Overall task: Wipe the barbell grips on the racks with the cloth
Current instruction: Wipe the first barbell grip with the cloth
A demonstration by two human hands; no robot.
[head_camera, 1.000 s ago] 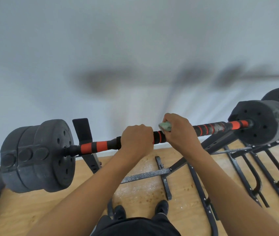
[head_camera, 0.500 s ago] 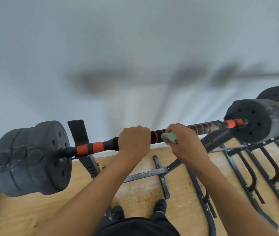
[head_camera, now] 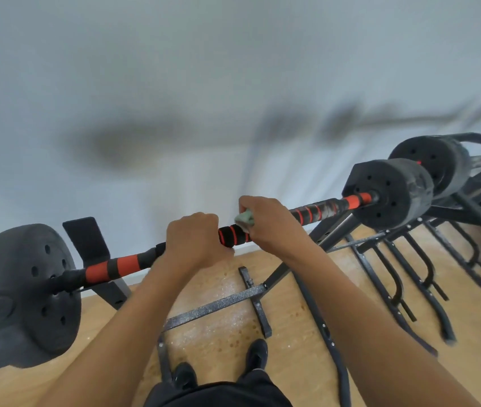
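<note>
the barbell (head_camera: 107,268) is lying across the rack (head_camera: 85,239), its long axis running from low on the left up toward the right, with plates at both ends. the left hand (head_camera: 196,240) is wrapping its fingers right round the foam grip (head_camera: 233,235) and clamping it steady. just beside it, with only a short band of black and orange foam showing between the 2 hands, the right hand (head_camera: 271,223) is curling over the bar, pinning the pale green cloth (head_camera: 245,218) against the grip. most of the cloth is hiding under the fingers, with just a corner peeking out. the bare stretch of grip is lying to the right of that hand, climbing toward the right-hand plates (head_camera: 392,192). i'm judging the right hand nearer for a slide along the bar that way, with the left bracing.
</note>
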